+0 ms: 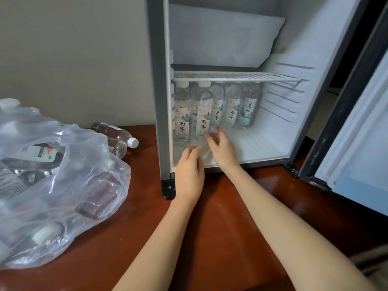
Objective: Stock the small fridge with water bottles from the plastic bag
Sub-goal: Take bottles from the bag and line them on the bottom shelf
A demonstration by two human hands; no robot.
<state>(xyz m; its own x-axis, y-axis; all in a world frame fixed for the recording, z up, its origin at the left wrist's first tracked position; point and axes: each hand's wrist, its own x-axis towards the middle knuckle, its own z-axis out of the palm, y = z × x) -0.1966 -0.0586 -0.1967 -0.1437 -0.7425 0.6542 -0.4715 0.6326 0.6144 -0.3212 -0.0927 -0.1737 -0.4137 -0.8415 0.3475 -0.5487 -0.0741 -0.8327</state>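
The small fridge (159, 101) stands open on a red-brown table. Several clear water bottles with white labels stand in a row under its wire shelf (241, 76), on the left side. In front of that row, one water bottle (202, 110) stands slightly tilted with its cap near the shelf. My left hand (189, 171) holds its base from below and the left. My right hand (222, 148) grips the base from the right, thumb up against the bottle. The clear plastic bag (63, 185) lies at the left with several bottles inside.
A loose bottle (115, 137) lies on its side on the table (220, 227) between the bag and the fridge. The fridge door (357, 122) is swung open at the right. The right half of the fridge floor is bare, and a wall rises behind the bag.
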